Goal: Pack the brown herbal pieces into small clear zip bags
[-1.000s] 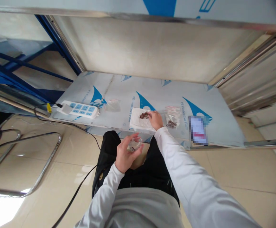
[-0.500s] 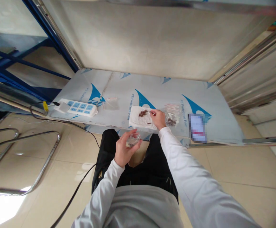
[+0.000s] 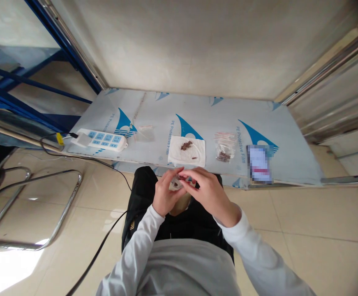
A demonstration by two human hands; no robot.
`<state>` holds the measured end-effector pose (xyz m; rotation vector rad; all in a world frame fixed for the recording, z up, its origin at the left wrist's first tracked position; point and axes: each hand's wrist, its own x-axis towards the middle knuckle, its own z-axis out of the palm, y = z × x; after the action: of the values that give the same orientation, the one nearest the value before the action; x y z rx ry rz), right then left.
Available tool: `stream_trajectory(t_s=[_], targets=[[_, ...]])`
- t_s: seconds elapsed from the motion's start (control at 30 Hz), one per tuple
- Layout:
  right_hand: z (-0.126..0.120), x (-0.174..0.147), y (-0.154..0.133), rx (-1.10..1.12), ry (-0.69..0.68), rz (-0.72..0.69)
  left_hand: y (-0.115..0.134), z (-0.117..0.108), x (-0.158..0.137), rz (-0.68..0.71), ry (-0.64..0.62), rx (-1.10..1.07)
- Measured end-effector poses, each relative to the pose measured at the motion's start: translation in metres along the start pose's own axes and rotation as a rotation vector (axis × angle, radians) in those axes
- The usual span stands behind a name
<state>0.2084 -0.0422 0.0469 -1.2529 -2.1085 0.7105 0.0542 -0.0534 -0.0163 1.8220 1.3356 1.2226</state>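
Observation:
My left hand (image 3: 168, 193) is closed on a small clear plastic bag (image 3: 175, 183), held above my lap in front of the table edge. A few dark bits show inside it. My right hand (image 3: 208, 191) is at the bag's mouth, its fingertips pinched on a small brown piece (image 3: 182, 178), partly hidden by the fingers. Beyond the hands lies a white paper sheet (image 3: 174, 156) bearing a small pile of brown pieces (image 3: 186, 145) and one loose brown piece (image 3: 194, 158). To its right, a clear zip bag (image 3: 225, 142) contains smaller packets with brown contents.
A white power strip (image 3: 106, 140) with a plugged-in cable lies on the film-covered table (image 3: 154, 111) at the left. Near it is a flat clear bag (image 3: 145, 133). A phone (image 3: 259, 164) with a blurred screen rests at the right front edge. A metal-framed chair (image 3: 64, 205) stands at left.
My right hand has moved from the paper toward me, down to the clear bag in my left hand. The left hand stays nearly where it was.

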Motion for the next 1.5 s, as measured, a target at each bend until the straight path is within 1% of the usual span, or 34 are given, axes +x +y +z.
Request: stream_trajectory(t_s=[0.07,0.13,0.3,0.5,0.6,0.7,0.77,0.83,0.9,0.93,0.97,1.03,1.1,1.17,1.27,1.37,1.5], targets=[[0.000,0.000,0.002,-0.028,-0.016,0.017,0.001,0.001,-0.001,0.012,0.000,0.006],[-0.001,-0.001,0.004,0.001,-0.015,0.030,0.002,0.001,-0.002,0.008,0.007,0.005],[-0.006,-0.003,0.002,0.061,0.047,0.010,0.007,-0.003,-0.001,0.001,0.044,-0.006],[-0.005,-0.001,0.000,-0.017,-0.042,-0.084,0.005,-0.005,-0.003,0.026,0.040,-0.031],[-0.006,-0.002,0.001,0.035,0.003,-0.103,0.004,-0.006,-0.005,0.021,0.051,-0.032],[-0.007,-0.005,0.004,0.145,0.075,-0.103,0.006,-0.008,-0.005,-0.010,0.063,-0.038],[-0.005,-0.006,0.008,0.212,0.087,-0.055,0.010,-0.009,-0.003,-0.043,0.062,-0.058],[-0.002,-0.006,0.014,0.295,0.045,0.029,0.014,-0.010,0.000,-0.079,0.047,-0.063],[-0.001,-0.003,0.019,0.430,0.003,0.145,0.017,-0.013,0.005,-0.127,0.003,-0.084],[-0.001,0.000,0.021,0.515,-0.004,0.212,0.018,-0.016,0.007,-0.164,-0.030,-0.131],[-0.003,0.002,0.023,0.599,-0.002,0.281,0.018,-0.018,0.008,-0.214,-0.066,-0.212],[-0.011,0.008,0.023,0.741,0.007,0.393,0.019,-0.024,0.011,-0.367,-0.135,-0.436],[-0.020,0.014,0.022,0.829,0.020,0.457,0.020,-0.030,0.011,-0.536,-0.175,-0.623],[-0.029,0.018,0.021,0.869,0.032,0.482,0.022,-0.034,0.011,-0.656,-0.177,-0.710],[-0.036,0.020,0.020,0.881,0.032,0.492,0.028,-0.037,0.009,-0.722,-0.127,-0.761],[-0.038,0.020,0.020,0.878,0.029,0.467,0.033,-0.037,0.008,-0.726,-0.073,-0.802],[-0.040,0.020,0.020,0.883,0.016,0.413,0.039,-0.040,0.007,-0.687,-0.062,-0.842]])
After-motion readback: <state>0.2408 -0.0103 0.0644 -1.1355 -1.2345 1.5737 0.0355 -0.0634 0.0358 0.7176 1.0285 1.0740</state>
